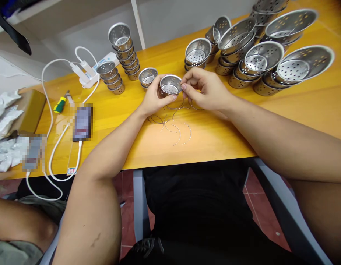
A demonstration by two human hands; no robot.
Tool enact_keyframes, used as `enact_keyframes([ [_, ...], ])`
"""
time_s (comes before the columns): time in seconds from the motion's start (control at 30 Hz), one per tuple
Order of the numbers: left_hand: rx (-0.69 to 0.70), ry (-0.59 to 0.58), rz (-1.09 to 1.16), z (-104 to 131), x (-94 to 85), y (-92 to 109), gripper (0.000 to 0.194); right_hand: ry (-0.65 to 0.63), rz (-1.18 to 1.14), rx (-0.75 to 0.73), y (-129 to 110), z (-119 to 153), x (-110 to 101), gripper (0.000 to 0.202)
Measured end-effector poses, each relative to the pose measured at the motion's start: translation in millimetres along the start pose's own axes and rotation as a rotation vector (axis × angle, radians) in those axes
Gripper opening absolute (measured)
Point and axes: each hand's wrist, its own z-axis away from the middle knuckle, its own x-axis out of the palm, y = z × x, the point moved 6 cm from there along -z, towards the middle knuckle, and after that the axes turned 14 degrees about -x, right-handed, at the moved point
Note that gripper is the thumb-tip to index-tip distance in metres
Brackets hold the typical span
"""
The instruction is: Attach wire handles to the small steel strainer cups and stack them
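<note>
My left hand [156, 96] is wrapped round a perforated metal cup [170, 85], its open top tilted toward me. At the cup's right rim, my right hand [200, 88] pinches with thumb and forefinger; what lies between the fingertips is too small to make out, perhaps a thin wire. Several curved wire pieces [190, 134] lie on the table below both hands. Just behind my left hand stands another small perforated cup [148, 76].
Stacks of perforated cups stand at the back left [123, 40] and along the right [263, 60]. A phone [82, 123] with a white cable, a power strip [104, 62], a green-yellow screwdriver [60, 105] and a cardboard box [35, 110] are on the left. Another person's leg [24, 219] shows at lower left.
</note>
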Motion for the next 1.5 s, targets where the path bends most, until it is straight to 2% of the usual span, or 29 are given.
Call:
enact_keyframes([
  [0.43,-0.037,-0.018,0.032,-1,1.3,-6,0.118,0.006,0.001,0.002,5,2,-1,0.062],
  [0.77,0.031,0.023,-0.006,-2,-5.0,-13,0.122,-0.019,0.029,-0.017,0,0,0,0.066],
  [0.9,-0.016,0.018,-0.012,0,-0.3,-14,0.137,-0.011,0.006,0.009,2,1,1,0.066],
  [1.0,-0.084,0.037,-0.013,0,2.5,-16,0.139,-0.02,-0.006,0.003,3,2,2,0.064],
  [1.1,-0.104,0.03,0.006,0,3.4,-16,0.136,-0.011,-0.007,0.005,2,2,0,0.061],
  [1.27,-0.033,0.012,0.004,0,3.2,-6,0.116,0.002,0.002,-0.019,-3,0,-1,0.062],
  [1.5,0.02,-0.001,-0.049,2,1.5,-1,0.11,-0.006,0.003,-0.016,-4,0,0,0.063],
])
